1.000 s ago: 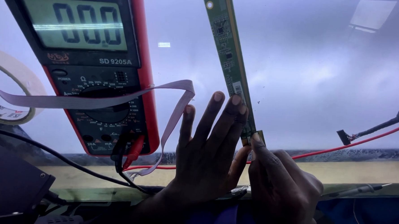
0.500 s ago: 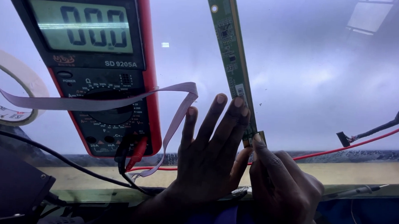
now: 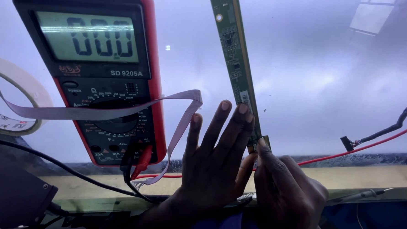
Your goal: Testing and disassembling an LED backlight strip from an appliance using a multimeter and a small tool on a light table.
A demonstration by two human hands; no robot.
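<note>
A long narrow green circuit board strip [image 3: 235,61] lies on a pale glossy panel [image 3: 319,87], running from the top down to my hands. My left hand [image 3: 215,161] rests flat with fingers spread, its fingertips touching the strip's lower left edge. My right hand [image 3: 287,191] is beside it, one fingertip pressing on the strip's bottom end. Neither hand grips anything. A red and black digital multimeter [image 3: 100,73] lies to the left, with black and red leads plugged in at its bottom.
A flat grey ribbon cable [image 3: 121,111] loops across the multimeter. A roll of tape [image 3: 12,101] sits at the left edge. A red wire [image 3: 357,146] and a black connector cable [image 3: 386,127] lie at the right. A dark box [image 3: 8,193] is at bottom left.
The view has shifted slightly, so the multimeter and strip sit a little further right and down. My hands keep their place at the strip's lower end.
</note>
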